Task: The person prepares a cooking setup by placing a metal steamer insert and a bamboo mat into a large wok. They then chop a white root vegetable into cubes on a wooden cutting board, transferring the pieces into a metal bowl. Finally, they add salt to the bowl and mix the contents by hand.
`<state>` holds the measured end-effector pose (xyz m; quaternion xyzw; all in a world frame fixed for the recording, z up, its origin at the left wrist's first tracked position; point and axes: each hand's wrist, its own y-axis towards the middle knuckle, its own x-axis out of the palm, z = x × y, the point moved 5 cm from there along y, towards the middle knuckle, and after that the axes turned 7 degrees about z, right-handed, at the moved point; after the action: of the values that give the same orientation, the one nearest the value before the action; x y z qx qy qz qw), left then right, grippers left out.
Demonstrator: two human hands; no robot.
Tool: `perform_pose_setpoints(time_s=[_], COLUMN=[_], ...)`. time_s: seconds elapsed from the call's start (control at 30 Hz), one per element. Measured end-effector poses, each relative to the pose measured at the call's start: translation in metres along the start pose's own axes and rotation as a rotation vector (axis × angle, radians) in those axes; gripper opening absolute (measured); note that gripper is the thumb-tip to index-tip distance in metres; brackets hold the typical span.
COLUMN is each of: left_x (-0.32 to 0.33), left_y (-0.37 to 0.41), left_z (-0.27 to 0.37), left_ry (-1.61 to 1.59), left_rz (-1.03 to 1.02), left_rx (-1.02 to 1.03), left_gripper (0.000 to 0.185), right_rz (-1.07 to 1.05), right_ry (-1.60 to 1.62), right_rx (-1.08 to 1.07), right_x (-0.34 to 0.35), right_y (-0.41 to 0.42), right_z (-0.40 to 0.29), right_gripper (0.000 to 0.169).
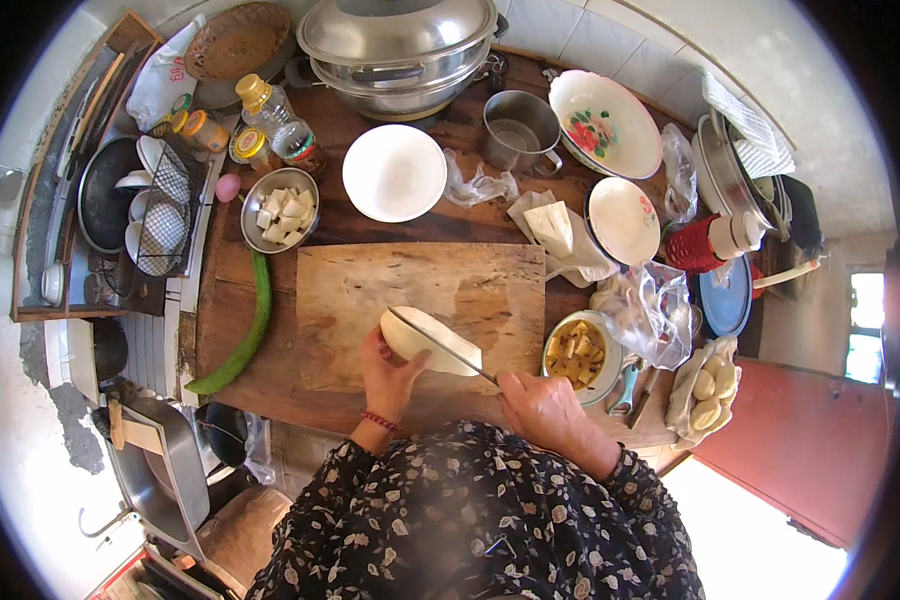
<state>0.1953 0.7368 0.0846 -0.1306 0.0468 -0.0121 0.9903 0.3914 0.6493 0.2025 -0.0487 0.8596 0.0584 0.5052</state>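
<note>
On the wooden cutting board, a pale peeled vegetable, its kind unclear, lies beneath the blade of a kitchen knife. My left hand grips the vegetable from the left and below, thumb near its lower edge. My right hand is closed around the knife's handle, which it hides. The blade runs slantwise along the vegetable; how deep it sits cannot be told. Left of the board lies a long green gourd. A metal bowl of white cubes stands above the gourd.
Behind the board are a white bowl, a metal mug and a steamer. A bowl of yellowish food in liquid, a blue peeler and potatoes on a cloth lie right. A white block rests on crumpled wrapping.
</note>
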Motion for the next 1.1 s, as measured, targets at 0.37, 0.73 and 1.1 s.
perform_pose_setpoints(time_s=[0.37, 0.73, 1.1], left_x=[-0.002, -0.007, -0.009], left_y=[-0.006, -0.007, -0.009], left_z=[-0.017, -0.029, -0.025], left_ry=[-0.123, 0.067, 0.06], left_rz=[0.062, 0.1, 0.14], left_rx=[-0.155, -0.086, -0.159], left_gripper=[0.061, 0.062, 0.063], right_rz=[-0.216, -0.484, -0.506], right_ry=[-0.055, -0.1, -0.049], right_rx=[0.03, 0.084, 0.203], right_x=[0.014, 0.022, 0.032], right_y=[0.013, 0.054, 0.056], right_z=[0.0, -0.012, -0.011], right_gripper=[0.008, 0.011, 0.014])
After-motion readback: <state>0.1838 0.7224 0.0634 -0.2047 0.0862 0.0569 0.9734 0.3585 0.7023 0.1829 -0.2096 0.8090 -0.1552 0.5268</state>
